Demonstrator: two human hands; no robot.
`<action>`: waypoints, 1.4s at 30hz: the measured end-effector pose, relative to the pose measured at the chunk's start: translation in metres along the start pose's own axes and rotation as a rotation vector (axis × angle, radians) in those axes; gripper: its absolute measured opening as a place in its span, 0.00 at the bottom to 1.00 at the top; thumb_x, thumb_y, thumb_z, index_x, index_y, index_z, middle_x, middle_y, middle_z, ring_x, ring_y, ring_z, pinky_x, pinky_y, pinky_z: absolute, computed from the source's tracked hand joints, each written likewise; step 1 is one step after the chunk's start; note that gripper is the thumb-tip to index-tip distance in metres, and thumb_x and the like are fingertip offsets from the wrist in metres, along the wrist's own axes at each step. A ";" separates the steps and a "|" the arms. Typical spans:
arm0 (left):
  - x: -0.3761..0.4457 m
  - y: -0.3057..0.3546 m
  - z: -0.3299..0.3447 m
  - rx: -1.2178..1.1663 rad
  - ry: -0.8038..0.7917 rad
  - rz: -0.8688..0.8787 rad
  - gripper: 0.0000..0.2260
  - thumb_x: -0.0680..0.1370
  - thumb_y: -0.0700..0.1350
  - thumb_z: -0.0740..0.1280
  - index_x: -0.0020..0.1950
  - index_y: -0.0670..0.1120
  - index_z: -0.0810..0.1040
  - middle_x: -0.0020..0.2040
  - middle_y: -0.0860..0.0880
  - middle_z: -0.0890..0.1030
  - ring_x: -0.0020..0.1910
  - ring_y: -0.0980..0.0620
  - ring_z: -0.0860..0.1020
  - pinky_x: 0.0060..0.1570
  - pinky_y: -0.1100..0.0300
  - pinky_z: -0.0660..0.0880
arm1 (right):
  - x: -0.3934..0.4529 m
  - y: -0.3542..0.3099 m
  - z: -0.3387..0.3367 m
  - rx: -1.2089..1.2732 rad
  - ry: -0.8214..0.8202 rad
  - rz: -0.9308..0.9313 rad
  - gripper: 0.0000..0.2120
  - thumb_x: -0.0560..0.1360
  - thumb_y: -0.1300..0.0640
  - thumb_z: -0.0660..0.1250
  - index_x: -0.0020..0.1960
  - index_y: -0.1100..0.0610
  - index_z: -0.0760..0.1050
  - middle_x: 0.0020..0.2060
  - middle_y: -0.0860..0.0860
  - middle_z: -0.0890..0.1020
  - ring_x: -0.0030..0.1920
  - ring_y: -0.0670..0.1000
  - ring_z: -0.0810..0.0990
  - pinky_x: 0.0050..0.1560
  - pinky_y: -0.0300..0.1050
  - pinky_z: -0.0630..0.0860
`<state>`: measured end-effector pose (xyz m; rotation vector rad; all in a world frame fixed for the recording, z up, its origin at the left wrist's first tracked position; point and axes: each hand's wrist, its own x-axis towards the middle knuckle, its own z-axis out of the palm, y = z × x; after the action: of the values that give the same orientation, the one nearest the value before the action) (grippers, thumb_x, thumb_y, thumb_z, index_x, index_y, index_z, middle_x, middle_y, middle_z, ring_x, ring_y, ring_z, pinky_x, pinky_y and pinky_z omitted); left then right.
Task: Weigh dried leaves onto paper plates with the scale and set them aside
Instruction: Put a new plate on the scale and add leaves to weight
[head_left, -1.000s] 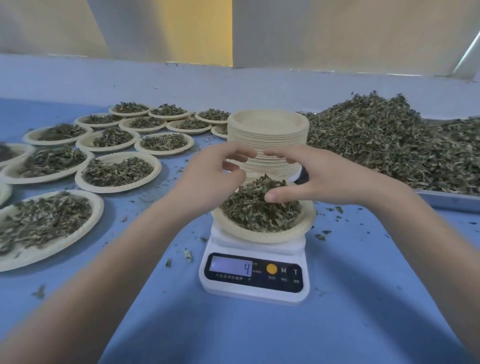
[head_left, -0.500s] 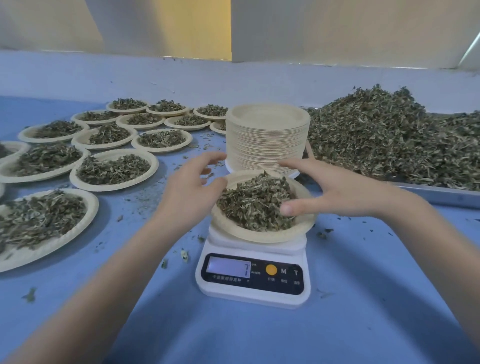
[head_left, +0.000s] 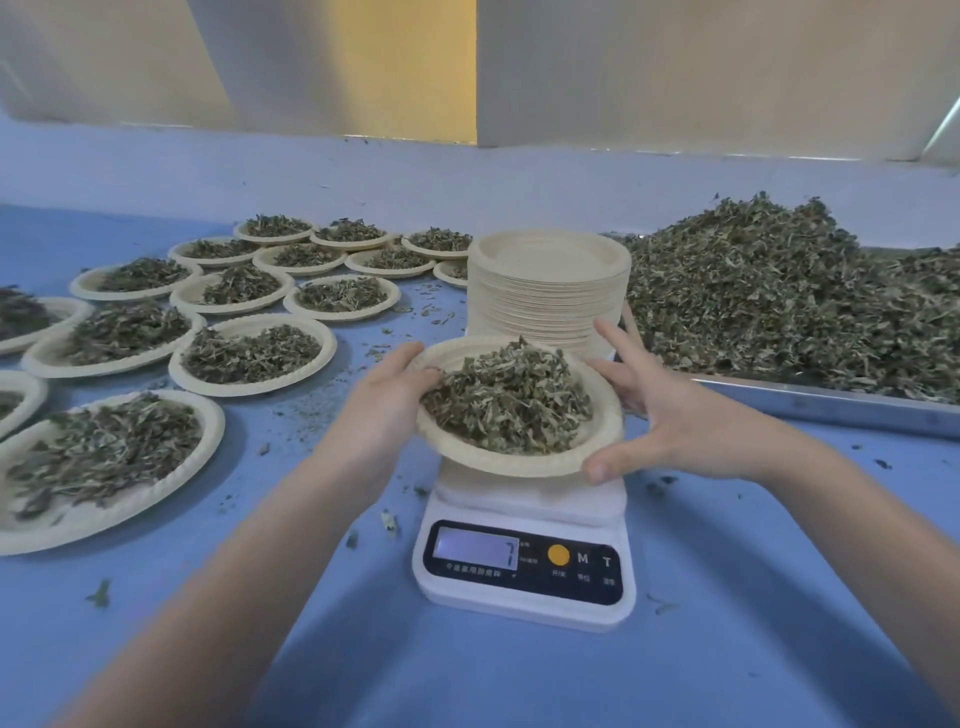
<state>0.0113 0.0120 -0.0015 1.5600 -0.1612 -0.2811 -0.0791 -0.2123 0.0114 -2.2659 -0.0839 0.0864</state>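
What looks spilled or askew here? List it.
Loose leaf bits lie scattered on the blue table, around the scale and between the filled plates. The plate over the scale sits tilted in the left hand and right hand.

A blue table (head_left: 727, 649) fills the lower part of the view and serves as the landmark for the rest of the room. Its surface is smooth and matte, lit evenly by soft, diffuse light, with pale shadows lying on it. Along the far edge of the table rises a low, light blue-white wall band (head_left: 467, 176), running the whole width. Above that band stand large beige panels (head_left: 701, 73), plain and flat. Between two of them, above the table's far middle, shows a bright yellow strip (head_left: 410, 67). At the far right corner above the table, a thin slanted white bar (head_left: 945, 130) catches the light.
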 end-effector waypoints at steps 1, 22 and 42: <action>0.000 0.006 -0.006 -0.047 0.021 0.002 0.19 0.81 0.40 0.58 0.72 0.48 0.67 0.69 0.47 0.71 0.66 0.46 0.72 0.67 0.46 0.67 | 0.003 -0.005 0.002 0.064 0.016 -0.021 0.70 0.47 0.33 0.80 0.75 0.38 0.36 0.73 0.40 0.60 0.71 0.37 0.60 0.73 0.42 0.56; 0.089 0.101 -0.151 -0.241 0.319 0.096 0.24 0.80 0.34 0.59 0.75 0.44 0.59 0.68 0.42 0.69 0.46 0.46 0.79 0.32 0.50 0.80 | 0.199 -0.157 0.043 1.032 0.235 0.118 0.04 0.72 0.72 0.68 0.48 0.71 0.76 0.42 0.61 0.82 0.38 0.52 0.83 0.34 0.39 0.80; 0.324 0.087 -0.291 0.535 0.424 -0.130 0.16 0.81 0.37 0.57 0.69 0.39 0.68 0.37 0.46 0.69 0.31 0.51 0.66 0.30 0.61 0.66 | 0.503 -0.165 0.117 0.280 0.370 0.205 0.11 0.78 0.57 0.65 0.39 0.62 0.75 0.39 0.57 0.82 0.40 0.55 0.82 0.40 0.47 0.78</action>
<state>0.4094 0.2009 0.0585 2.1275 0.2166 0.0028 0.4063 0.0277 0.0465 -1.9695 0.3364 -0.2012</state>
